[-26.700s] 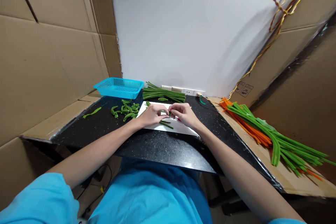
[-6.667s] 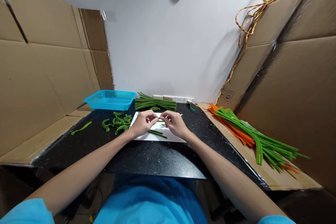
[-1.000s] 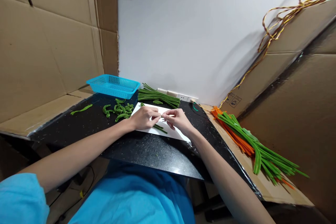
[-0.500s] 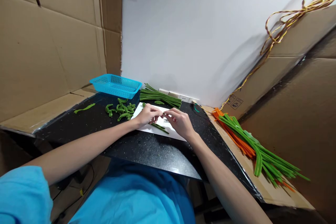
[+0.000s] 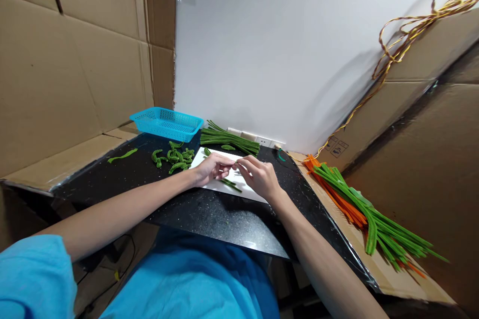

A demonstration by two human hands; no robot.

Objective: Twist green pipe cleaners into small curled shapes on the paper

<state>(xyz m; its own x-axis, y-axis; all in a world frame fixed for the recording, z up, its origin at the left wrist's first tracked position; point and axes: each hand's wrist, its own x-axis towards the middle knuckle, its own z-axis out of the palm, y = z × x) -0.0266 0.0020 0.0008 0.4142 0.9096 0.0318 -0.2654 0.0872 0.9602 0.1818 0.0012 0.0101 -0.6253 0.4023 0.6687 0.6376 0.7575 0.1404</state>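
Observation:
My left hand [image 5: 214, 168] and my right hand [image 5: 259, 174] meet at the fingertips over a white sheet [image 5: 247, 193]. Both are closed in a pinch around something small, hidden by the fingers. Dark green stems [image 5: 232, 185] lie on the sheet, partly under my left hand. A pile of curled green pieces [image 5: 179, 157] sits left of the sheet on the black table [image 5: 220, 214]. Behind the sheet is a bundle of dark green stems [image 5: 228, 138], with one short looped green piece [image 5: 228, 147] in front of it.
A blue basket [image 5: 166, 123] stands at the back left, near a flat green strip [image 5: 122, 155]. On the right, light green stems [image 5: 377, 224] and orange stems [image 5: 342, 203] lie on cardboard. A power strip [image 5: 264, 141] runs along the wall.
My left hand's fingers have straightened a little towards my right hand, which stays in its pinch. The whole view has shifted slightly.

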